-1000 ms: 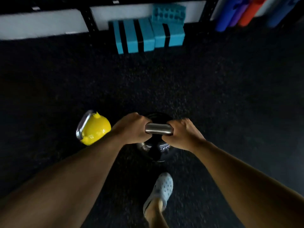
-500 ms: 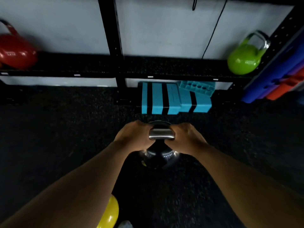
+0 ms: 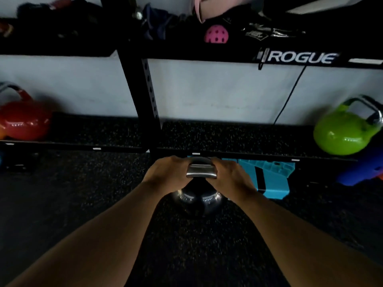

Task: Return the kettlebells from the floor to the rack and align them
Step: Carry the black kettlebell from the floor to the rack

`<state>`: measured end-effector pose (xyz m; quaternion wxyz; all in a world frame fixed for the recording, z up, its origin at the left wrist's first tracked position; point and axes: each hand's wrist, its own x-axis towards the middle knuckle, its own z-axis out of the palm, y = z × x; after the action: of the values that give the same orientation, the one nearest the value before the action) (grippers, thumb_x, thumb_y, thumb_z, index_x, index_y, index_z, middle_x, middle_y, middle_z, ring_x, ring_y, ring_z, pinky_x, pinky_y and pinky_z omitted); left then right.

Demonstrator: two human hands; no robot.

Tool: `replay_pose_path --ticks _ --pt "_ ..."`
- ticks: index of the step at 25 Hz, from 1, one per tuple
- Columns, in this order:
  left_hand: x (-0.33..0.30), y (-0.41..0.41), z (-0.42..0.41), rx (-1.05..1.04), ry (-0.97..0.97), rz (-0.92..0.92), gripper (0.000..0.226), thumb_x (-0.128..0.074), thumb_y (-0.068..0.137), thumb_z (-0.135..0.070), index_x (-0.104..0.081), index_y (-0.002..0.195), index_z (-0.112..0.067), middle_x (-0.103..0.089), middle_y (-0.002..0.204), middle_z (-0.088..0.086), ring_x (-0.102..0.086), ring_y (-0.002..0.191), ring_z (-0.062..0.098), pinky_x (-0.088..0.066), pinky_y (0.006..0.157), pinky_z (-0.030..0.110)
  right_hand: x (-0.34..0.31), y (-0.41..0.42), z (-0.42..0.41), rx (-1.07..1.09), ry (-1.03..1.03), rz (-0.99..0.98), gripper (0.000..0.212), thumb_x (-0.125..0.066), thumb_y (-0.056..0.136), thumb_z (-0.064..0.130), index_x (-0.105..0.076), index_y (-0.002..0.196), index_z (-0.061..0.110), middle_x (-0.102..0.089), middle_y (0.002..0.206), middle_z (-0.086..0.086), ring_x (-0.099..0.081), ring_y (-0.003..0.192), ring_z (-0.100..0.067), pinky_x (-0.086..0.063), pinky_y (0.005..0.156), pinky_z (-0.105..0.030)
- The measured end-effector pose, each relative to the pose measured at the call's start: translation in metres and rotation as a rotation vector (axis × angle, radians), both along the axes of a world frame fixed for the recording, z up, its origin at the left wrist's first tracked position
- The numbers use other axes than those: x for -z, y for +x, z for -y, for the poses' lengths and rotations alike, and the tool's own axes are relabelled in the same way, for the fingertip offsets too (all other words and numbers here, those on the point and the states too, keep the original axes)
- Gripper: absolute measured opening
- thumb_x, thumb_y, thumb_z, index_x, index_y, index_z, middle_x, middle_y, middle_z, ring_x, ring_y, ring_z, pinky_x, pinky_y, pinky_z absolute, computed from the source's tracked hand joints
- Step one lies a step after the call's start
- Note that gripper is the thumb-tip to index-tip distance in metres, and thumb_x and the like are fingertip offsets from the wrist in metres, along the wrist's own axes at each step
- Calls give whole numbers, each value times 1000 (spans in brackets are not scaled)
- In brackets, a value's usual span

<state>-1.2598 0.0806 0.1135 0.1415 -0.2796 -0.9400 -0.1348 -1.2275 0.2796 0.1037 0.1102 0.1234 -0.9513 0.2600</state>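
With both hands, left (image 3: 167,172) and right (image 3: 227,177), closed on the black kettlebell's (image 3: 199,198) handle, set it gently onto the shelf (image 3: 238,137) between red kettlebell (image 3: 23,120) and green kettlebell (image 3: 342,133).

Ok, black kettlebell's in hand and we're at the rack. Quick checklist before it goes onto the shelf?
1. Left hand and right hand closed on the handle: ok.
2. Black kettlebell off the floor: ok.
3. Bare shelf ahead, between upright and green kettlebell: ok.
4. Bell raised above the shelf edge: not ok, it hangs below.
5. Red kettlebell clear of the path: ok.
6. Footing: cannot tell.
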Motion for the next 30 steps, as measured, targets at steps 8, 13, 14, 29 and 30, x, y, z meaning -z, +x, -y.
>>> replay_pose_path --ticks 8,13,14,29,30 --pt "10 -151 -27 -129 -90 133 26 -61 79 -35 -56 103 -27 -71 91 7 -69 80 35 -52 65 38 0 -157 -20 36 88 33 24 -72 80 23 -59 99 17 -73 92 -8 -69 81 -28 -47 63 -25" --pt "18 -232 -32 -98 -116 75 27 -63 80 -27 -54 105 -18 -70 90 9 -69 81 34 -50 61 38 8 -226 -13 130 15 73 22 -72 82 14 -52 93 16 -67 82 -4 -65 74 -23 -56 63 -36" --pt "20 -246 -33 -70 -134 63 25 -63 81 -25 -53 102 -16 -69 86 8 -68 78 32 -45 57 36 10 -238 -12 165 17 70 25 -71 82 12 -48 87 17 -63 78 -2 -62 71 -22 -52 60 -35" --pt "54 -321 -50 -182 146 161 21 -67 81 -28 -47 82 -21 -64 80 7 -62 76 33 -37 58 33 40 -322 -14 270 -66 93 29 -65 82 11 -38 74 17 -44 58 9 -39 52 -2 -27 46 -25" --pt "55 -322 -51 -188 159 161 23 -67 80 -27 -45 80 -22 -63 78 6 -62 75 33 -36 58 32 39 -323 -15 252 -58 92 29 -65 82 11 -38 75 17 -43 58 10 -39 52 -2 -27 46 -25"
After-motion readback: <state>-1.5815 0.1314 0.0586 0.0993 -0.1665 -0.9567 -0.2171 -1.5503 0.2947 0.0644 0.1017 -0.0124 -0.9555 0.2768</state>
